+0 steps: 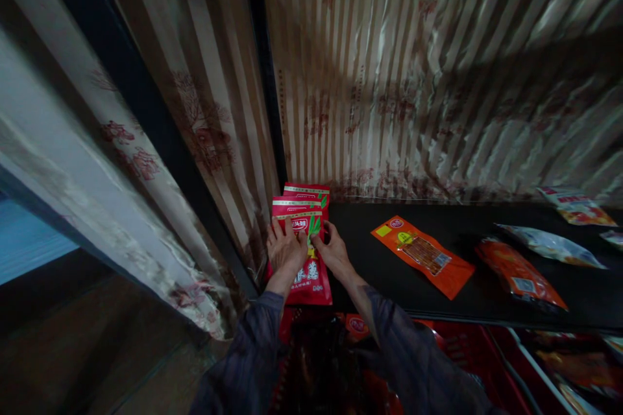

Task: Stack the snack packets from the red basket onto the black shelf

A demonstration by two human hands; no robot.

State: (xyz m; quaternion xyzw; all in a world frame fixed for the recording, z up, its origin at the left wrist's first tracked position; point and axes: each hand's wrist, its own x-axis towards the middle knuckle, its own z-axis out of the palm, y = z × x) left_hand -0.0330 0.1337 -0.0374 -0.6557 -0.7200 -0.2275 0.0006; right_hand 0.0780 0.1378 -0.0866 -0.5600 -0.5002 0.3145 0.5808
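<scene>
A stack of overlapping red snack packets (pixel 311 288) lies at the left end of a black shelf, against the corner of the curtain. White lettering and a green plant picture show on the top one. My left hand (pixel 286 251) rests flat on the left part of this top packet, its fingers stretched out and a little apart. At the packet's right edge is my right hand (pixel 335 253), with the thumb over the front and the fingers curled at the side. Both hands cover part of the print.
An orange packet (pixel 423 256) lies on the black shelf (pixel 355 285) to the right, with a red-orange packet (pixel 520 275) and a pale packet (pixel 549 245) beyond. Striped curtain (pixel 360 78) and dark posts (pixel 265 65) bound the shelf. Below stand a red crate (pixel 467 350) and more packets.
</scene>
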